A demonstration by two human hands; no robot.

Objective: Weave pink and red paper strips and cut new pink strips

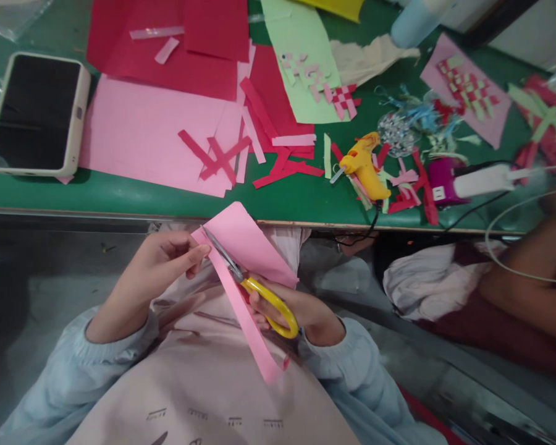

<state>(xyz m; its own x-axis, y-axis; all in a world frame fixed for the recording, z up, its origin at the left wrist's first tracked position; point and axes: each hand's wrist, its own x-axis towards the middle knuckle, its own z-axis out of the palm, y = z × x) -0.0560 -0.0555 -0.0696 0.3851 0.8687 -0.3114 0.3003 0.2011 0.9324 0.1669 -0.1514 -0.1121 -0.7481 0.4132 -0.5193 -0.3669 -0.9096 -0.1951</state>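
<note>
A pink paper sheet [248, 238] is held over my lap, just in front of the table edge. My left hand [178, 259] pinches its left corner between thumb and fingers. Scissors with yellow handles [275, 306] are in my right hand [278, 296], whose fingers are partly hidden behind the handles and paper. Their blades lie along the paper, pointing up toward my left fingertips. A long pink strip [243, 315] hangs from the sheet below the blades, its lower end reaching my apron.
On the green table [157, 201] lie red paper [167, 68], pink paper [143, 123], loose strips, a yellow glue gun [368, 167] and a black-screened device [34, 114]. Green paper [296, 55] bears woven pieces. A power plug [482, 182] and cable stand right, near another person's arm [528, 278].
</note>
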